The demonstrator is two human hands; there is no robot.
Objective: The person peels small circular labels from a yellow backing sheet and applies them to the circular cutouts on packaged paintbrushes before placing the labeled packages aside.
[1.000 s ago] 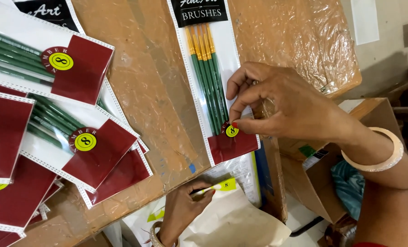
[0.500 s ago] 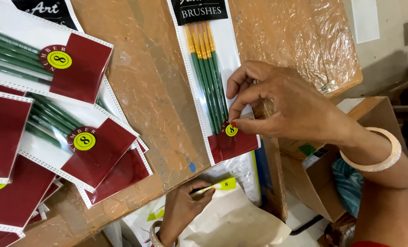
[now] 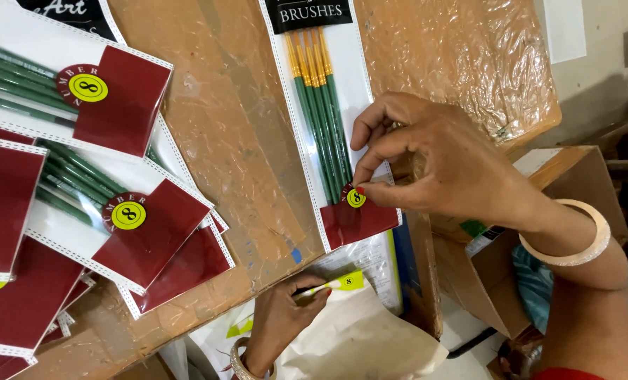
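A clear pack of green-handled paint brushes point(image 3: 321, 105) with a dark red card foot lies on the plastic-covered brown table point(image 3: 236, 141). My right hand point(image 3: 440, 162), with a white bangle on the wrist, pinches thumb and forefinger at a small round yellow sticker point(image 3: 355, 198) on the pack's red disc. Below the table edge, my left hand point(image 3: 279, 320) holds a backing strip with another yellow sticker point(image 3: 345, 281) on its end.
Several labelled brush packs point(image 3: 117, 105) lie overlapping at the left of the table. A white bag or sheet point(image 3: 356, 345) sits under my left hand. An open cardboard box point(image 3: 581, 183) stands at the right, beyond the table's edge.
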